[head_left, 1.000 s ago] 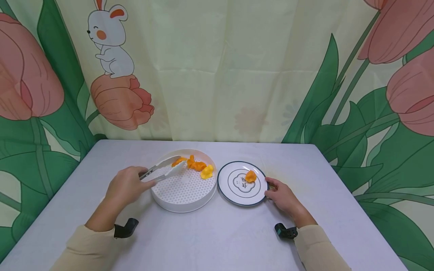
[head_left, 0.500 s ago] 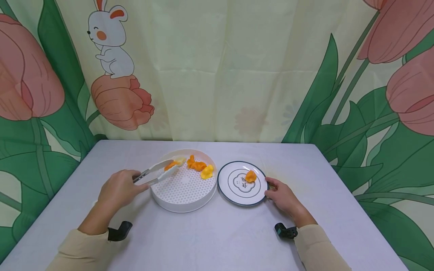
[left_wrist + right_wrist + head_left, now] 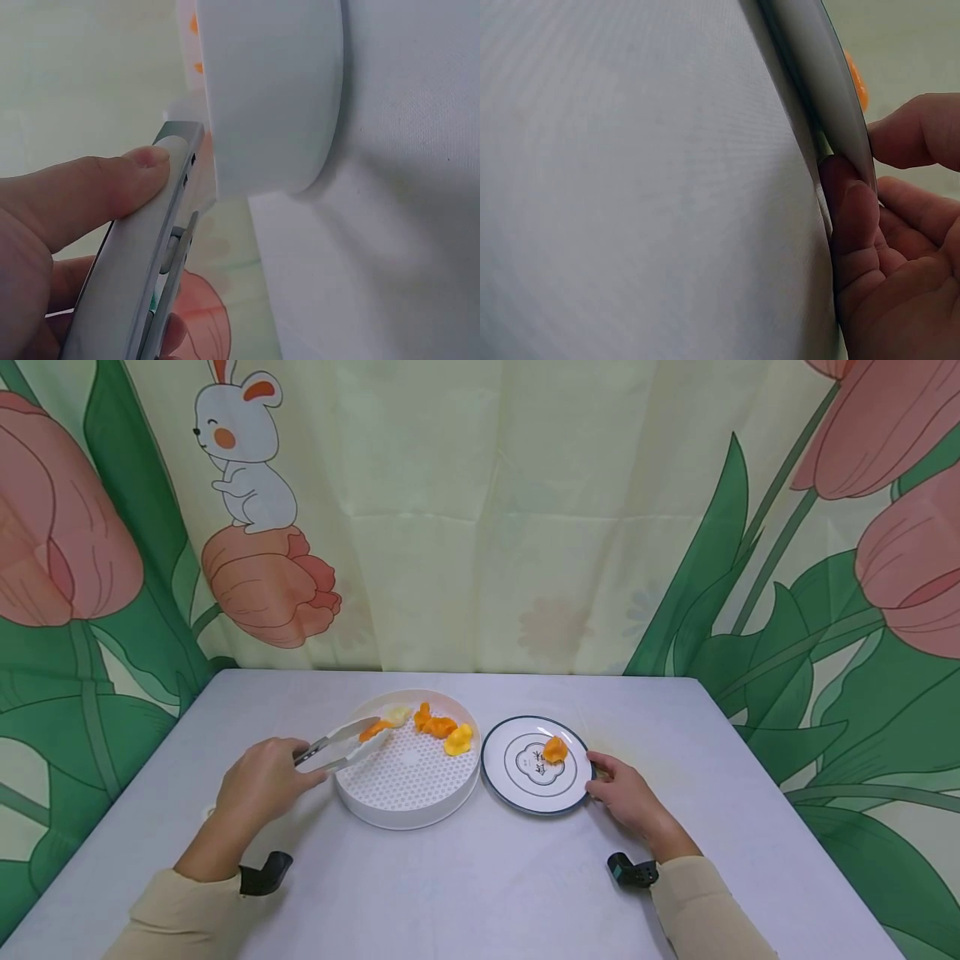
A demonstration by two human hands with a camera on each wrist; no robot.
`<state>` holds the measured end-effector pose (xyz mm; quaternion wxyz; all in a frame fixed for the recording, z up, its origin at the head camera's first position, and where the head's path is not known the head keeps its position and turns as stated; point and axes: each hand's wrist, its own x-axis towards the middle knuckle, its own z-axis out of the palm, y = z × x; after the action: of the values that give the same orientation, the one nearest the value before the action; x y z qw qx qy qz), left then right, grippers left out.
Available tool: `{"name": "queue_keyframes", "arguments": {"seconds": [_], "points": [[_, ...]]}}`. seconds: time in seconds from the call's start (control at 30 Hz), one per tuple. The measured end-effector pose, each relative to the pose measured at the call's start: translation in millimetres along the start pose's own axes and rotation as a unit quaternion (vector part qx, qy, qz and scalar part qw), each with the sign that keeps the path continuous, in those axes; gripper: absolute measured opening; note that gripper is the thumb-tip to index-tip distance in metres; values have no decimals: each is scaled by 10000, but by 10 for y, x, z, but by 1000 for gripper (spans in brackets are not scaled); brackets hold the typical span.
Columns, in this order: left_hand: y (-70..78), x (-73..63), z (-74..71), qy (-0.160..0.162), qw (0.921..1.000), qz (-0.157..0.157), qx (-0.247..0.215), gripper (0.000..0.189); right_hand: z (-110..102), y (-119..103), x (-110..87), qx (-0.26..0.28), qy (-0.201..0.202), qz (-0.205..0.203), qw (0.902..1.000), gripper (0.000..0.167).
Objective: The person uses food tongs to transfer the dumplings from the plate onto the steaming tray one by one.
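Note:
My left hand (image 3: 262,783) grips a pair of tongs (image 3: 124,262), thumb on one arm and fingers round the other side. The tongs reach over the left rim of a round white steamer tray (image 3: 405,781) with a perforated floor. Between their tips is an orange, shell-like piece (image 3: 375,730). A pale yellow piece (image 3: 398,717) lies just beyond the tips. To the right, my right hand (image 3: 628,793) pinches the edge of a white plate (image 3: 517,793) with a dark rim, fingers under it in the right wrist view. One orange piece (image 3: 555,749) sits on the plate.
Further orange pieces (image 3: 441,727) and a bright yellow piece (image 3: 458,740) lie at the tray's right side. Tray and plate stand close together on a white-covered table (image 3: 450,893). A printed curtain (image 3: 480,568) hangs behind the table.
My left hand and the tongs have moved left with the orange piece between the tips, uncovering the pale yellow piece. My right hand and the plate stay where they were.

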<state>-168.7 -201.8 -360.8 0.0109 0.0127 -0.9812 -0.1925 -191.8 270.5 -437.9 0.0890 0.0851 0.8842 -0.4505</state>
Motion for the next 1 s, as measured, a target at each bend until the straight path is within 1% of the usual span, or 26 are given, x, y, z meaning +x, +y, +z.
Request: {"name": "queue_keyframes", "arguments": {"seconds": [0.1,0.33,0.43,0.5,0.7,0.9,1.0], "points": [[9,-2,15,58,10000,46,45,57,-1,-3,-3,-9,-8,11,10000,63],[28,-4,32,217,9997,45,87,60,4,-11,-9,12,-29,26,10000,62],[57,-6,25,305,9995,77,72,61,3,-8,-6,14,-3,20,10000,62],[95,-5,7,308,9995,89,66,62,2,-5,-2,18,4,21,10000,62],[282,5,-16,147,9998,125,17,64,-4,-3,2,17,-1,2,10000,63],[528,34,51,86,9997,196,-88,64,-3,-8,-12,53,-3,49,10000,63],[634,51,96,63,9994,314,-118,63,-2,-13,-22,62,-19,64,10000,63]]}}
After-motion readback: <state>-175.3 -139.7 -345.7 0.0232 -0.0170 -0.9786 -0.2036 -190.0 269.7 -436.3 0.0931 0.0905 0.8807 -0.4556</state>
